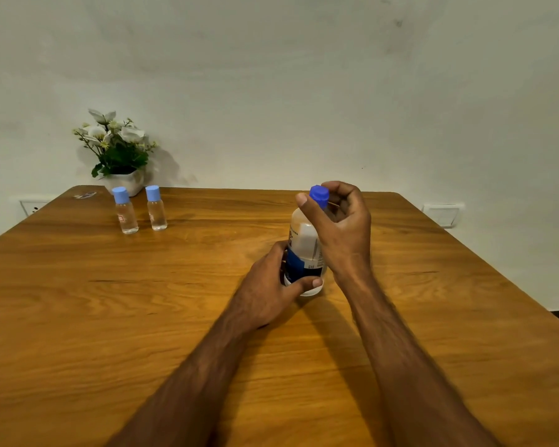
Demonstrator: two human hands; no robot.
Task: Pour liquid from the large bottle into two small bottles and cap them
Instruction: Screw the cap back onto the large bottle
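The large bottle (pixel 305 250) stands upright on the wooden table (pixel 142 317), clear with a blue and white label. My left hand (pixel 273 285) wraps around its lower body. My right hand (pixel 339 227) is above it, with thumb and fingers closed around its dark blue cap (pixel 319 194), which sits on the neck. Two small clear bottles stand side by side at the far left, each with a light blue cap on: the left small bottle (pixel 125 211) and the right small bottle (pixel 156 209). Both hands are well apart from them.
A white pot of white flowers (pixel 118 150) stands at the table's far left corner behind the small bottles. A small sticker (pixel 84 195) lies beside it. The wall runs behind the far edge, with sockets (pixel 33 208) low on either side.
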